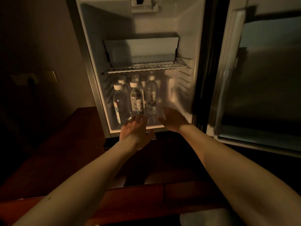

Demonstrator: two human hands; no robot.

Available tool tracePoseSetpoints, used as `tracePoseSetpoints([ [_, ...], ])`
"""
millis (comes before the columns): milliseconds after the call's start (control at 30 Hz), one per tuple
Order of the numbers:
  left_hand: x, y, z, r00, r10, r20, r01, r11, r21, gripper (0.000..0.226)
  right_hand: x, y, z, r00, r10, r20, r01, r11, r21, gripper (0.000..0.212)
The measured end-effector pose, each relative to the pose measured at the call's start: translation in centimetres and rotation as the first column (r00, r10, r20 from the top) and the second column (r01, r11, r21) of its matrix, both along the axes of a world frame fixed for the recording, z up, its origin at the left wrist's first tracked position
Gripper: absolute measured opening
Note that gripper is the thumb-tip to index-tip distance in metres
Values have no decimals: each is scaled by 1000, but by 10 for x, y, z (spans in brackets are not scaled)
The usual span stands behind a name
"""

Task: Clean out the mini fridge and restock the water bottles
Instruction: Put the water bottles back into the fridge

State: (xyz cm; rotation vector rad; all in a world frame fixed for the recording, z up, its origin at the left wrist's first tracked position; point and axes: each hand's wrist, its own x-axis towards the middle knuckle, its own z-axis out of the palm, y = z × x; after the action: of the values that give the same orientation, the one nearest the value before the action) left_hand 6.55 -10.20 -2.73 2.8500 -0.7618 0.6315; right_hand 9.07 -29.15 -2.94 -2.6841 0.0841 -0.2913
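The mini fridge (184, 46) stands open with its door (260, 79) swung to the right. Several clear water bottles (136, 98) with white caps stand upright on the fridge floor, grouped at the left and middle. My left hand (135, 132) is at the fridge's front lip, fingers spread, just below the front bottles and holding nothing. My right hand (174, 119) is palm-open at the lower right of the compartment, beside the rightmost bottle (152, 97), blurred by motion. A wire shelf (146, 68) above the bottles carries nothing.
A white freezer box (141, 46) sits above the wire shelf. The fridge rests in a dark wooden cabinet (65, 144). A wall socket (31, 79) is on the dim wall at left. A pale object (203, 217) lies at the bottom edge.
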Motion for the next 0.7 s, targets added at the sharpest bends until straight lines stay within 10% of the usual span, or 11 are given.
tracePoseSetpoints([
  [700,-63,28,8,995,79,54,-84,993,83,58,-122,40,-2,986,-102,128,135,951,-277,39],
])
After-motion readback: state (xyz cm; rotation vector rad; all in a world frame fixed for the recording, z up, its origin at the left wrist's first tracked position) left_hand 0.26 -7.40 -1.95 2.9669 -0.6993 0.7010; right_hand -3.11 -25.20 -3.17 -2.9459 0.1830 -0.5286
